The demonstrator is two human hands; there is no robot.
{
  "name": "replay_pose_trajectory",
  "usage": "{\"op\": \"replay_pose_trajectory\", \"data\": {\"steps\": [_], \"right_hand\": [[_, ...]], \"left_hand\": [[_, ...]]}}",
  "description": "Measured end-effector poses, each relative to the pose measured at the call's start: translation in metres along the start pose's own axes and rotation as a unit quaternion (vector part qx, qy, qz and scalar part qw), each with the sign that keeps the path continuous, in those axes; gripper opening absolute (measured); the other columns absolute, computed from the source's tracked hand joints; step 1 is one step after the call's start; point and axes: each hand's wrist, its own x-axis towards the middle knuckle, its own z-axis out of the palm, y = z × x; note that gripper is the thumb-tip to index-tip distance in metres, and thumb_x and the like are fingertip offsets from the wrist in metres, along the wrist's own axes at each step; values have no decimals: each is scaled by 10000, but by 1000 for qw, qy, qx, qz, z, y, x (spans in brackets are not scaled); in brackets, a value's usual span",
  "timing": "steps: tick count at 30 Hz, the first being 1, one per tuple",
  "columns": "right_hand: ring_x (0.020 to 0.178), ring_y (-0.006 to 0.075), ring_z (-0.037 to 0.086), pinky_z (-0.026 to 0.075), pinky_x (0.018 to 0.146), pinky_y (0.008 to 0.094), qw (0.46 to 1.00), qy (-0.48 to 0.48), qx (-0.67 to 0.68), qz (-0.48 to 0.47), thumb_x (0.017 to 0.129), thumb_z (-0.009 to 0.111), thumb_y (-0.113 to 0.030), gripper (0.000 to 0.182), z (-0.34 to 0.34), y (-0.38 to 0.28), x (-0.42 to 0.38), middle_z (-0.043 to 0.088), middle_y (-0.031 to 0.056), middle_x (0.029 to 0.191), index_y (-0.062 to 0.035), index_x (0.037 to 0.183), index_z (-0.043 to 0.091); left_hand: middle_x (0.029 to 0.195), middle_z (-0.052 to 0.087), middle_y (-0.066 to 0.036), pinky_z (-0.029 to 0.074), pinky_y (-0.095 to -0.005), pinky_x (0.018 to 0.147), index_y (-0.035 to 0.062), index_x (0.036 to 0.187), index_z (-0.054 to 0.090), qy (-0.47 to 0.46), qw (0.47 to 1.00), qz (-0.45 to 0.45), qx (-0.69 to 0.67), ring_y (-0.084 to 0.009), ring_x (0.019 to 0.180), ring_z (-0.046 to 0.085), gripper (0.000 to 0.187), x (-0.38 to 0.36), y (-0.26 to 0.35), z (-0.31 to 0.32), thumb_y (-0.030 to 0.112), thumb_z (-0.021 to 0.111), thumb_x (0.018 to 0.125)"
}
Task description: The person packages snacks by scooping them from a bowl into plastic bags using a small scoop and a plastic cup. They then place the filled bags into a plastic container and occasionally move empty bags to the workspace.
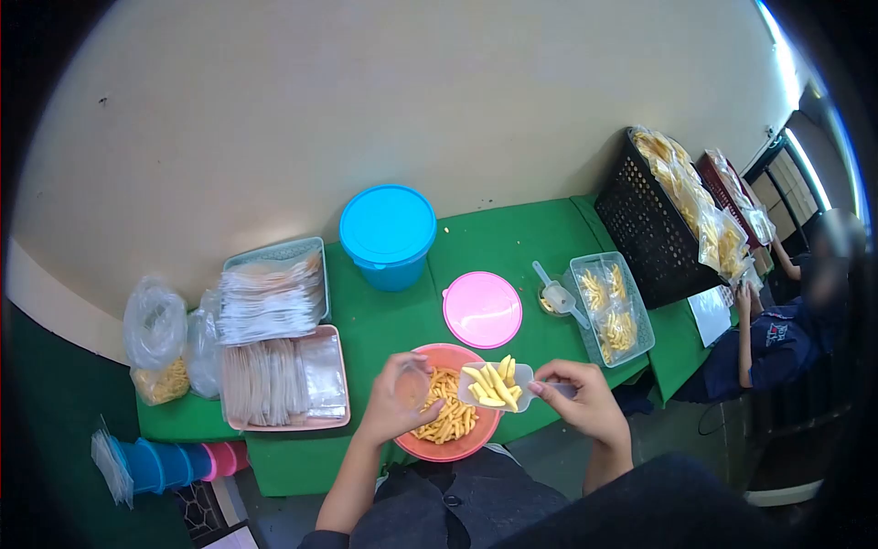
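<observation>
My right hand (585,398) grips the handle of a translucent plastic scoop (526,401), which carries several pale yellow stick snacks (494,382). The scoop is level above the right rim of a coral-pink bucket (490,426). Inside the bucket lie many orange-yellow stick snacks (448,423). Over the bucket's left side, my left hand (395,403) is curled around a clear, round-mouthed container (412,388), apparently a small cup. Its contents, if any, are hard to make out. A pink round lid (483,309) lies on the green cloth just beyond the bucket.
Trays of plastic pouches (270,297) stand left, beside bagged snacks (165,380). A lidded blue tub (388,238) is at the back. Rightward are spare scoops (560,297), a tray of filled packets (638,340), a black crate (631,229) and another person (777,343).
</observation>
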Motion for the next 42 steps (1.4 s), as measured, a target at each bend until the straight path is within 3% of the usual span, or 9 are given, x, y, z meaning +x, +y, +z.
{"op": "replay_pose_trajectory", "data": {"steps": [4,13,17,19,25,29,32,36,42], "right_hand": [[607,71,545,416,538,239,1000,30,-3,-9,856,691,-111,138,0,-3,-5,647,60,693,23,889,674],[819,271,662,515,686,340,986,-11,-161,-48,834,690,-168,254,32,15,0,671,134,924,-68,1066,670],[920,159,612,517,743,288,996,29,43,-68,840,695,-50,470,50,18,8,598,86,1075,-65,1288,552],[828,100,595,507,664,242,940,-18,341,-4,866,673,-44,402,69,34,18,629,79,1034,-1,1251,565],[790,102,584,493,693,240,942,47,331,-8,971,546,-144,263,89,46,26,630,90,1014,37,1159,580],[849,120,564,475,728,273,976,7,164,-141,1014,438,-204,284,96,42,25,597,97,1001,-2,1164,571],[821,144,550,437,684,281,919,182,297,-185,1025,355,-311,381,84,45,28,594,94,991,-16,1096,586],[908,230,597,477,783,339,985,-34,65,-158,966,478,-167,234,79,43,40,610,132,962,14,1018,618],[944,379,643,509,838,423,982,-153,-93,-59,881,510,-31,221,148,113,72,660,244,1008,49,1037,645]], "left_hand": [[1080,586,-94,464,-355,916,67,1162,503,-54,989,-16,140,-228,1058,577,659,-1,-18,26,164,833,600],[1115,578,-116,383,-464,961,85,1169,536,-91,960,55,258,-324,1095,541,702,-16,-41,42,335,835,586],[1115,568,-122,349,-482,982,89,1170,537,-67,956,68,279,-337,1123,513,692,-18,-44,47,375,826,610],[1110,567,-124,355,-472,972,90,1168,535,-77,956,43,279,-337,1112,516,682,-19,-42,48,382,822,624],[1092,573,-116,355,-467,960,87,1164,534,-50,961,36,269,-330,1102,520,649,-16,-37,48,323,813,627],[1078,586,-120,406,-448,917,73,1149,518,-22,959,55,278,-335,1044,556,630,-15,-42,43,243,812,617],[1072,598,-128,431,-441,924,65,1147,523,-1,966,22,257,-336,1035,573,583,-15,-42,31,231,799,661],[1028,617,-142,493,-396,861,41,1131,528,84,982,-41,164,-321,977,619,494,-19,-36,7,209,773,736],[1005,635,-128,495,-347,866,34,1126,533,110,981,-55,151,-238,961,635,478,-27,-44,0,136,772,725]]}}
